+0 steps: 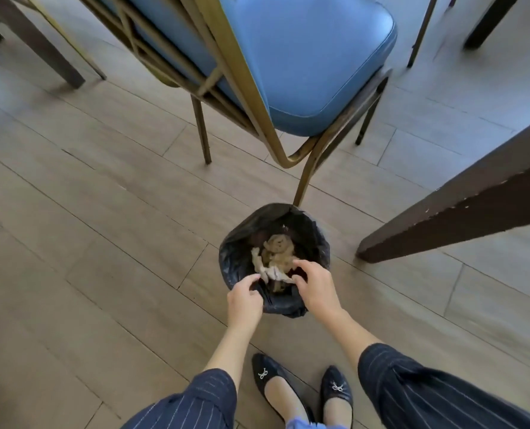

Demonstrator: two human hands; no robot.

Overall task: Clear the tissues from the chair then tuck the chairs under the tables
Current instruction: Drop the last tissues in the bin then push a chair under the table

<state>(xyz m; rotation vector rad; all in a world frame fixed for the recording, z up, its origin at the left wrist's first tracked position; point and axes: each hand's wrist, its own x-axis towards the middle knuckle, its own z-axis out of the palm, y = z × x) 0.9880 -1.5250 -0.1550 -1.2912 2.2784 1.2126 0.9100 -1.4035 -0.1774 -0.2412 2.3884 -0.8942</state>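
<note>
Wood-look plank floor (87, 243) lies open to our left. Ahead stands the blue-cushioned chair (304, 63), its gold leg touching the bin's far rim; a dark table leg (443, 218) crowds the right. In the black-lined bin (236, 258) lie crumpled tissues (276, 255). Our left hand (245, 300) and right hand (315, 289) hover at its near rim, fingers loosely spread, empty.

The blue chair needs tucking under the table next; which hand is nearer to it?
Probably the right hand: it hovers over the bin on the side closer to the blue chair, fingers loose.
</note>
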